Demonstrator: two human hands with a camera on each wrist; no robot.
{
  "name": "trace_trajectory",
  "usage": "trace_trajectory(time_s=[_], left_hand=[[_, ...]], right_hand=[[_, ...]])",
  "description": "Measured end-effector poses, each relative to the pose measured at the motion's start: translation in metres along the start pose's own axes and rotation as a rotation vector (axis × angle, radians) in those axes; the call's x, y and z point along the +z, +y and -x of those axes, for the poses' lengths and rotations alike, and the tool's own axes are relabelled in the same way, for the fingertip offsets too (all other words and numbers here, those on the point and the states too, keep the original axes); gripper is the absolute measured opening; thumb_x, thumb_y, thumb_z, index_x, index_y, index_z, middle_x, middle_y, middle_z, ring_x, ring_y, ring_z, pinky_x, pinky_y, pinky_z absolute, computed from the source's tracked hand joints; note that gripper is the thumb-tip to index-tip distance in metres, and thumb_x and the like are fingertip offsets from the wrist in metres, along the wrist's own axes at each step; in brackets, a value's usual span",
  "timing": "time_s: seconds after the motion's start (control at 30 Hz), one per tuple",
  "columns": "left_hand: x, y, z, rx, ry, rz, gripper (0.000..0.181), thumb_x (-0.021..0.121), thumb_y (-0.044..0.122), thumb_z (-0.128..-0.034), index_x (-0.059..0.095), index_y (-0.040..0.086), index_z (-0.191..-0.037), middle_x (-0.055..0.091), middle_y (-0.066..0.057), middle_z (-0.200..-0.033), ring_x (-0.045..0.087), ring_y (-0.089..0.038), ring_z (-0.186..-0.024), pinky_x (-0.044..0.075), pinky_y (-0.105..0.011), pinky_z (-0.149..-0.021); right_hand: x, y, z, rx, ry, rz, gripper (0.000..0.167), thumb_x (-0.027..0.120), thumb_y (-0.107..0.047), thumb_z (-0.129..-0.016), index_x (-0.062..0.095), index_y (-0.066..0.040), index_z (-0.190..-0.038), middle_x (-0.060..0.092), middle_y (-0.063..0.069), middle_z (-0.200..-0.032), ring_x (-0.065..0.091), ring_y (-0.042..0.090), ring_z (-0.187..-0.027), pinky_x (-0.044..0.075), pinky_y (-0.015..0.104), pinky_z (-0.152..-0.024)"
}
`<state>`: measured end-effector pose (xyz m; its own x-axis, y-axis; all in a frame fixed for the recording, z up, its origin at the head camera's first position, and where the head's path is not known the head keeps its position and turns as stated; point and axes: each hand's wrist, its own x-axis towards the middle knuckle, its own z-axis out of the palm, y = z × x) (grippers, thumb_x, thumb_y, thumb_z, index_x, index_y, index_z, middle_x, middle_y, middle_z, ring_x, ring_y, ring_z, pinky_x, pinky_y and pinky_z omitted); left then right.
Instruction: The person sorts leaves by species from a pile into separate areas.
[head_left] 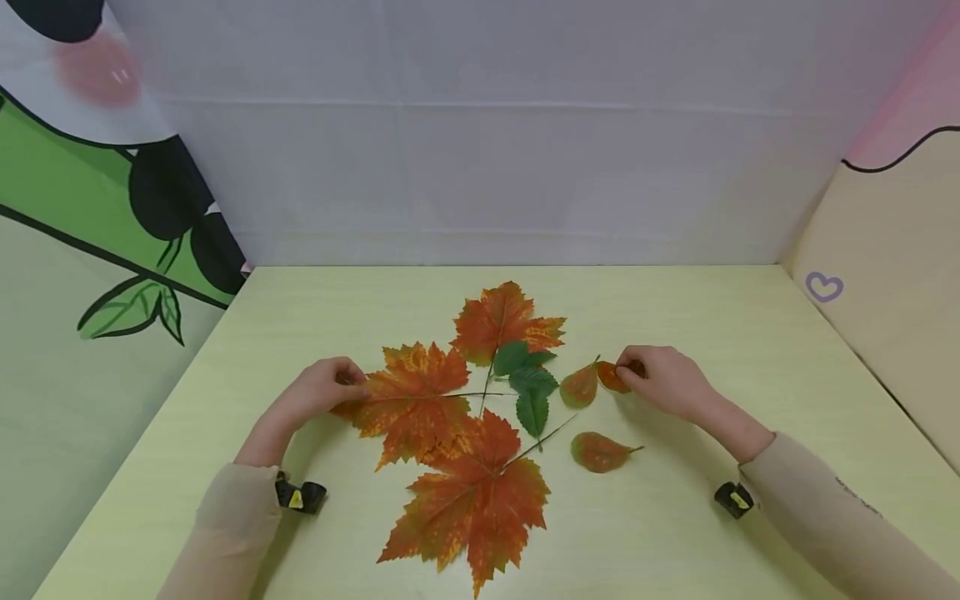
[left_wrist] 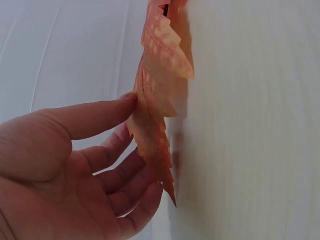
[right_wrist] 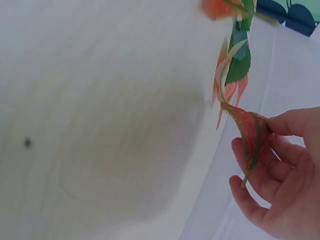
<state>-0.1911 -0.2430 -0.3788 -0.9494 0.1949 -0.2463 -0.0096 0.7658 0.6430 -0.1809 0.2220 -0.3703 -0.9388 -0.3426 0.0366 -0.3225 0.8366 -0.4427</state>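
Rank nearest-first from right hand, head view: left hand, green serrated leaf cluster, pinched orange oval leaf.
1. Orange oval leaf: pinched by right hand.
2. Green serrated leaf cluster: middle of view.
3. Left hand: far left.

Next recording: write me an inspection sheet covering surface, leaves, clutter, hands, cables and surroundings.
Surface: pale yellow tabletop.
Leaves: three large orange leaves, a cluster of green leaves, three small reddish-green leaves.
Clutter: nothing seen.
Hands: left hand pinches the leftmost large leaf by its edge; right hand pinches a small leaf; black device at each wrist.
Cables: nothing seen.
Surroundings: pale backdrop; cartoon panel left; beige right panel with purple heart.
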Motion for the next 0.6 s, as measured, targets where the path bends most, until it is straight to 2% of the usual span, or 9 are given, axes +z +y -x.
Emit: trace_trajectory(time_s=[0.27,0.5,0.6], left_hand=[[0.001,-0.002,-0.005,0.013,0.008,0.104,0.023,0.059,0.019,-0.0883,0.056,-0.001,-0.099,0.055,-0.008,-0.086,0.047,-0.019,-0.075,0.040,-0.029,-0.065],[0.004,-0.004,-0.008,0.040,0.037,0.122,0.021,0.057,0.017,-0.0893,0.057,-0.002,-0.100,0.056,-0.009,-0.084,0.046,-0.019,-0.071,0.040,-0.029,-0.063],[0.005,-0.005,-0.011,0.034,0.051,0.128,0.023,0.057,0.019,-0.0894,0.058,-0.001,-0.101,0.056,-0.010,-0.085,0.047,-0.019,-0.071,0.040,-0.029,-0.063]], right_hand=[[-0.012,0.021,-0.015,0.023,0.059,-0.100,0.016,0.052,-0.016,-0.091,0.064,-0.005,-0.093,0.066,0.006,-0.083,0.056,0.014,-0.068,0.043,0.029,-0.061],[-0.015,0.038,-0.029,0.096,0.087,-0.140,0.021,0.050,-0.016,-0.092,0.062,-0.001,-0.100,0.066,0.015,-0.093,0.058,0.023,-0.079,0.044,0.031,-0.067],[-0.016,0.044,-0.036,0.121,0.091,-0.138,0.023,0.049,-0.015,-0.092,0.061,0.001,-0.103,0.065,0.018,-0.096,0.058,0.025,-0.080,0.043,0.030,-0.066]])
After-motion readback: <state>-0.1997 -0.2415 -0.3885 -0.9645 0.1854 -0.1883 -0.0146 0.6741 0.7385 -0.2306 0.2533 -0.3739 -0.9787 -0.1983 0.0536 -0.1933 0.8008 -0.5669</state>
